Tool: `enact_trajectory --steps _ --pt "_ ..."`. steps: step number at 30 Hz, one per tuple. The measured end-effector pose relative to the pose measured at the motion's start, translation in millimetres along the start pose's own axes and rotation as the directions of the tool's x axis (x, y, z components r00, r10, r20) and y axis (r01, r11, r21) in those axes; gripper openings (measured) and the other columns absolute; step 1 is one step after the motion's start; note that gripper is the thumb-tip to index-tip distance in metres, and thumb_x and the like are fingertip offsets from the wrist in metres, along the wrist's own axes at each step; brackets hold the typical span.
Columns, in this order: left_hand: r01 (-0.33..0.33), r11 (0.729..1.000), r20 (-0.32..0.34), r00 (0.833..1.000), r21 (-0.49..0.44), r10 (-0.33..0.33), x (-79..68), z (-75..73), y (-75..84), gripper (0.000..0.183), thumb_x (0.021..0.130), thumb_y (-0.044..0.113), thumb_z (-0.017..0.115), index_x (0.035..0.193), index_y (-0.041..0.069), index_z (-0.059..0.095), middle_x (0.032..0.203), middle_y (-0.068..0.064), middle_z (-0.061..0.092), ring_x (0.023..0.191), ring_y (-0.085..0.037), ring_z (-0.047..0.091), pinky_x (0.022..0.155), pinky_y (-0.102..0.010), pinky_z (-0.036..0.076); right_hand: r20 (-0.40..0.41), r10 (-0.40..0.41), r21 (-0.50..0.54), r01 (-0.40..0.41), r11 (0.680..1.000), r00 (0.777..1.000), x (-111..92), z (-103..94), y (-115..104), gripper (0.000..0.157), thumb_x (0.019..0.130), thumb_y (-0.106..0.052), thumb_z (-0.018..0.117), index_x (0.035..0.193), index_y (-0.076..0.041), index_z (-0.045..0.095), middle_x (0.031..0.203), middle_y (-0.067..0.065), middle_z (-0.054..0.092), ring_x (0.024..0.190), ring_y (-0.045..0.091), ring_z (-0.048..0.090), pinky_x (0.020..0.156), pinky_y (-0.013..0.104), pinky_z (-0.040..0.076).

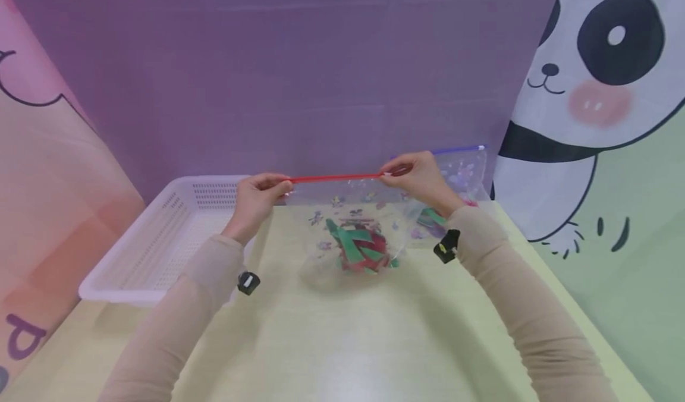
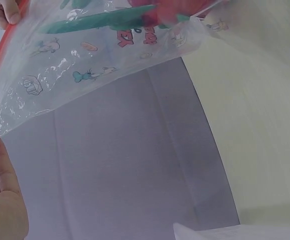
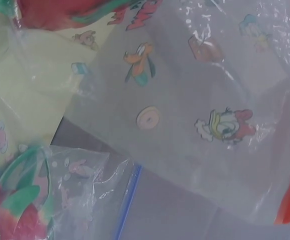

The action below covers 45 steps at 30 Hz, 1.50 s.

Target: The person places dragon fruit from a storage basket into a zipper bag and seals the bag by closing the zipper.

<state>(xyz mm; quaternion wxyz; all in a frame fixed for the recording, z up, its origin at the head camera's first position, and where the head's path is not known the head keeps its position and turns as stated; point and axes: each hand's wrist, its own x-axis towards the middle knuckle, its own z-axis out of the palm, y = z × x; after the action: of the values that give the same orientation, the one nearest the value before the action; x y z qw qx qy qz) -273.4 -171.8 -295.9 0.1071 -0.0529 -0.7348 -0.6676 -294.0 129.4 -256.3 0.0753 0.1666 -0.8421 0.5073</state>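
A clear printed zip bag (image 1: 316, 217) hangs upright over the table, its red zip strip (image 1: 336, 178) stretched level between both hands. My left hand (image 1: 254, 206) pinches the strip's left end between thumb and fingers. At the other end, my right hand (image 1: 423, 179) pinches the strip by a small white piece that looks like the slider. Red and green items (image 1: 364, 247) sit low in the bag; their kind is unclear. In the right wrist view, cartoon prints (image 3: 225, 125) show on the plastic, while most of the right hand lies out of frame.
A second clear bag (image 1: 464, 176) with a blue zip and similar red and green contents lies behind my right hand. On the left of the table (image 1: 342, 342) stands a white plastic basket (image 1: 128, 295). A purple backdrop (image 1: 257, 81) rises behind the table.
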Motion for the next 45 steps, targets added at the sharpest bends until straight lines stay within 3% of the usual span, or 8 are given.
enact_trajectory --steps 11,16,24,36,45 --pt "0.018 1.0 0.002 1.0 0.016 -0.018 0.3 -0.6 -0.6 0.027 0.082 0.014 0.068 0.105 0.0 0.064 0.078 0.009 0.066 0.082 -0.014 0.067 0.073 -0.019 0.054 -0.018 -0.026 -0.012 0.026 1.0 1.0 -1.9 -7.3 4.3 0.018 0.074 -0.008 0.075 0.09 -0.001 0.071 0.087 0.007 0.07 0.069 0.009 0.067 0.063 0.023 0.056" --pt "0.016 1.0 -0.001 1.0 0.01 -0.016 0.0 0.0 0.7 0.028 0.082 0.013 0.068 0.105 -0.001 0.064 0.077 0.01 0.065 0.075 -0.006 0.066 0.072 -0.018 0.054 -0.006 -0.014 -0.01 0.014 1.0 1.0 -2.0 -12.0 5.0 0.02 0.074 -0.01 0.075 0.091 -0.001 0.071 0.085 0.005 0.071 0.071 0.01 0.067 0.065 0.024 0.056" --pt "0.011 1.0 -0.006 1.0 0.007 -0.011 1.3 1.9 1.3 0.027 0.081 0.013 0.069 0.104 -0.002 0.064 0.075 0.011 0.066 0.072 -0.004 0.065 0.071 -0.019 0.054 -0.019 -0.007 -0.044 0.006 0.999 1.0 -3.4 -24.3 12.4 0.019 0.074 -0.014 0.076 0.09 -0.005 0.072 0.082 -0.002 0.071 0.072 0.01 0.067 0.063 0.022 0.055" --pt "0.006 1.0 -0.02 1.0 0.014 -0.006 5.8 -1.6 -3.8 0.029 0.081 0.012 0.068 0.105 -0.004 0.063 0.074 0.011 0.065 0.069 -0.001 0.064 0.069 -0.018 0.055 -0.059 0.075 0.04 -0.072 0.997 0.995 -2.8 -27.6 18.5 0.024 0.072 -0.014 0.078 0.094 -0.005 0.071 0.077 -0.008 0.069 0.069 0.009 0.065 0.059 0.02 0.052" --pt "0.017 1.0 -0.004 1.0 0.025 -0.017 12.8 -5.3 -7.7 0.029 0.082 0.012 0.068 0.106 -0.004 0.063 0.072 0.014 0.064 0.068 -0.001 0.063 0.068 -0.018 0.054 -0.09 0.056 0.08 -0.049 0.996 0.994 -0.7 -27.6 25.0 0.022 0.072 -0.011 0.077 0.092 -0.005 0.071 0.076 -0.009 0.069 0.067 0.008 0.063 0.06 0.02 0.051"
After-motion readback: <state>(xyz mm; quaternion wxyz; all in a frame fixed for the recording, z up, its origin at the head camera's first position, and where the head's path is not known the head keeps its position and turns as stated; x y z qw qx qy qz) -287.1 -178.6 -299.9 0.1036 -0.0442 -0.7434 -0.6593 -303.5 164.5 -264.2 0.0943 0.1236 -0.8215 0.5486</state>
